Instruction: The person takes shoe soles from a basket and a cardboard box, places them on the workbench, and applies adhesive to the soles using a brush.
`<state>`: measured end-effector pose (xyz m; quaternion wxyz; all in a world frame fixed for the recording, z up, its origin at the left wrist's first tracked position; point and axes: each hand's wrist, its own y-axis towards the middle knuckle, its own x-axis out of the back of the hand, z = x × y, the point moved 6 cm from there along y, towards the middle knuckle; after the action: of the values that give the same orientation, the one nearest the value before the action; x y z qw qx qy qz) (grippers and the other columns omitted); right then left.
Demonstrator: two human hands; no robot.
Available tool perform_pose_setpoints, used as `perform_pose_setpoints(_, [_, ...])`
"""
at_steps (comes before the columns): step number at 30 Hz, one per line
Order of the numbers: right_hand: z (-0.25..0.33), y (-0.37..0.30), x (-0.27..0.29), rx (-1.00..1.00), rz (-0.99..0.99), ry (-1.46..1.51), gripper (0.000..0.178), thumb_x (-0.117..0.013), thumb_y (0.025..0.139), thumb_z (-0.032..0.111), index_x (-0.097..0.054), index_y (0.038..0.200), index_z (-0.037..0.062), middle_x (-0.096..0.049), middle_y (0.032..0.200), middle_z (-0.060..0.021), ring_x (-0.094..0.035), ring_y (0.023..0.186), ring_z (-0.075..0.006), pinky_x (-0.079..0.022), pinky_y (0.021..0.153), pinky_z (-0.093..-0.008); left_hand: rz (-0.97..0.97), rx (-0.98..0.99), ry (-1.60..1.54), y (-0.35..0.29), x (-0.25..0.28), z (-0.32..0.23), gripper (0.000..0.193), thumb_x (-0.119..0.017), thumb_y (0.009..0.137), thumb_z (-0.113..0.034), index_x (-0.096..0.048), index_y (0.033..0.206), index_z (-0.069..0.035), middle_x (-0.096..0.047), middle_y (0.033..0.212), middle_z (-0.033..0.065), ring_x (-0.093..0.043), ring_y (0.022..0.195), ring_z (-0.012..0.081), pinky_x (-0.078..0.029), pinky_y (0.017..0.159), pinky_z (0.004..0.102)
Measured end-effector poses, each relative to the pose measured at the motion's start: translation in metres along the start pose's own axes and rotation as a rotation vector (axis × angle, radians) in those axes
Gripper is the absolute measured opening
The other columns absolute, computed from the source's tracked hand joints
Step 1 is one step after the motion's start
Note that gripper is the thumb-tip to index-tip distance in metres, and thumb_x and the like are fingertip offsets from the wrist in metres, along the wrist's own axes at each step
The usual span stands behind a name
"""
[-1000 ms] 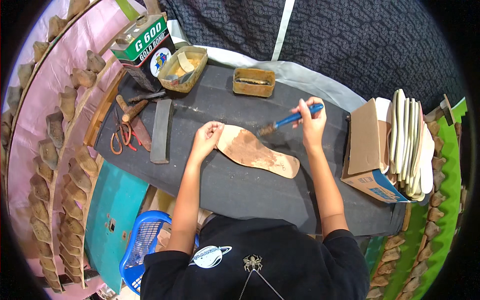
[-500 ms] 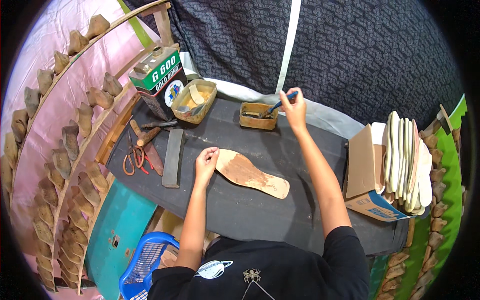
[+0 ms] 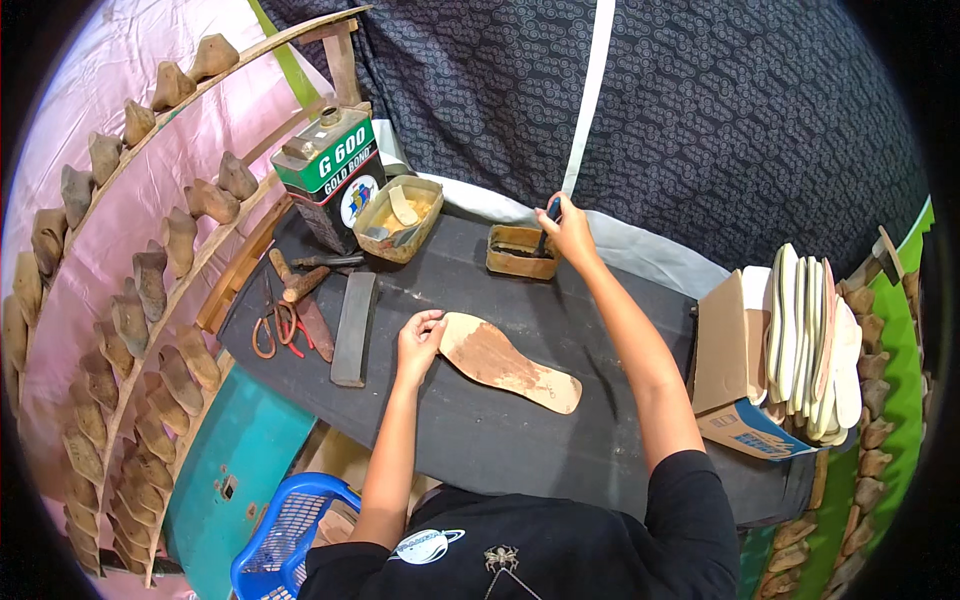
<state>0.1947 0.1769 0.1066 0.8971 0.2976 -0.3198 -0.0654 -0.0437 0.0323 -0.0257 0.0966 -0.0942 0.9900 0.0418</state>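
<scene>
My left hand (image 3: pixel 420 345) pinches the wide toe end of a tan insole (image 3: pixel 510 362) that lies over the black-covered table. A brown, wet-looking patch covers much of the insole, while its heel end stays pale. Farther off, my right hand (image 3: pixel 569 228) is closed round the dark blue handle of a brush (image 3: pixel 554 208). The brush points down into a small rectangular tub (image 3: pixel 522 262), and its bristles are hidden inside. Dark residue coats the tub's inner walls.
A green and black metal can (image 3: pixel 335 165) stands beside a larger tub (image 3: pixel 400 235). Near them lie scissors (image 3: pixel 272 325), a hammer (image 3: pixel 298 282) and a grey block (image 3: pixel 354 330). A cardboard box (image 3: pixel 728 340) of pale soles is at right; wooden shoe lasts (image 3: pixel 150 280) line the left racks.
My right hand has moved slightly left and the brush now stands more upright in the tub. My left hand still holds the insole. The whole view has shifted a little.
</scene>
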Motion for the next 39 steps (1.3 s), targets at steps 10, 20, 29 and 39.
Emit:
perform_pose_setpoints(10, [-0.020, -0.014, 0.049, -0.143, -0.384, 0.690, 0.021, -0.058, 0.077, 0.016, -0.039, 0.076, 0.0060, -0.049, 0.057, -0.0052, -0.046, 0.038, -0.0086, -0.038, 0.033, -0.0200, -0.012, -0.003, 0.022, -0.004, 0.000, 0.003, 0.017, -0.055, 0.077, -0.005, -0.051, 0.093, 0.001, -0.054, 0.075, 0.0019, -0.049, 0.064, 0.0042, -0.040, 0.056, 0.0158])
perform_pose_setpoints(20, [0.005, -0.110, 0.054, -0.374, -0.250, 0.887, 0.019, -0.054, 0.079, 0.016, -0.038, 0.078, 0.0072, -0.054, 0.060, -0.0100, -0.046, 0.037, -0.0098, -0.036, 0.032, -0.0190, 0.017, -0.047, 0.021, 0.004, 0.007, 0.011, 0.019, -0.054, 0.078, -0.008, -0.051, 0.096, -0.002, -0.053, 0.073, -0.0008, -0.048, 0.060, 0.0027, -0.038, 0.049, 0.0151])
perform_pose_setpoints(29, [0.067, -0.179, 0.038, -0.001, -0.049, 0.666, 0.017, -0.059, 0.072, 0.001, -0.043, 0.075, 0.0037, -0.053, 0.066, -0.0050, -0.052, 0.058, -0.0083, -0.041, 0.046, -0.0204, 0.028, -0.043, 0.045, 0.003, 0.004, 0.010, 0.020, -0.055, 0.077, -0.006, -0.050, 0.096, 0.000, -0.051, 0.071, -0.0009, -0.047, 0.057, 0.0017, -0.036, 0.046, 0.0141])
perform_pose_setpoints(39, [0.117, -0.186, 0.045, 0.567, 0.094, 0.292, 0.021, -0.058, 0.054, -0.004, -0.041, 0.061, 0.0060, -0.044, 0.049, -0.0050, -0.044, 0.037, -0.0188, -0.035, 0.036, -0.0261, 0.027, -0.040, 0.107, 0.004, 0.007, 0.015, 0.022, -0.054, 0.077, -0.004, -0.047, 0.097, 0.002, -0.052, 0.071, 0.0014, -0.050, 0.058, 0.0037, -0.039, 0.047, 0.0153])
